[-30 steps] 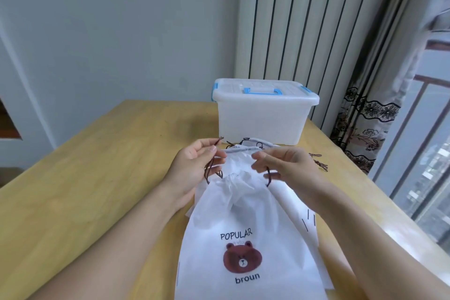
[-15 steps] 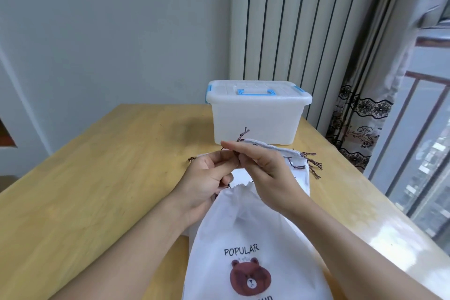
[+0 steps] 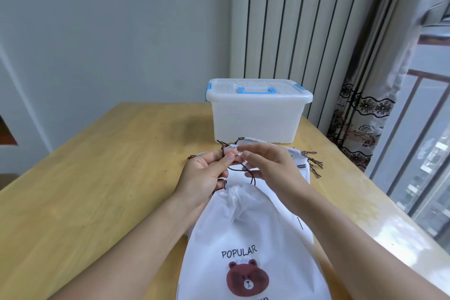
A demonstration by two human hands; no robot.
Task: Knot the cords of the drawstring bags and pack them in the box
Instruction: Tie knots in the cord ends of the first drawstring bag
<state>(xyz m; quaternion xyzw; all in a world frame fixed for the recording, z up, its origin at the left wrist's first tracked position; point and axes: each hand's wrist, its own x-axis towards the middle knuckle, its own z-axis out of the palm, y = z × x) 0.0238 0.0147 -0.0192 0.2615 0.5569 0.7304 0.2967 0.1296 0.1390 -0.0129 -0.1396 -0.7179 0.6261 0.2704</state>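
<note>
A white drawstring bag [image 3: 246, 231] printed with a brown bear and "POPULAR" lies on the wooden table [image 3: 102, 178], its mouth gathered shut. Its dark brown cord [image 3: 239, 168] loops between my hands just above the bag's mouth. My left hand [image 3: 207, 175] pinches the cord between thumb and fingers. My right hand [image 3: 267, 165] pinches the other strand with its fingertips, close against the left hand. More white bags [image 3: 298, 161] lie underneath, their cord ends [image 3: 313, 162] sticking out to the right. The translucent box [image 3: 255, 114] stands behind, lid on, blue handle and clips.
A ribbed white radiator [image 3: 292, 31] and a patterned curtain [image 3: 360, 114] stand behind the table on the right. A window with a railing [image 3: 418, 153] runs along the table's right edge. The left part of the tabletop is bare wood.
The hands, first apart at the bag's mouth, came together and now hold a cord loop between them. The bag's mouth has been drawn tight.
</note>
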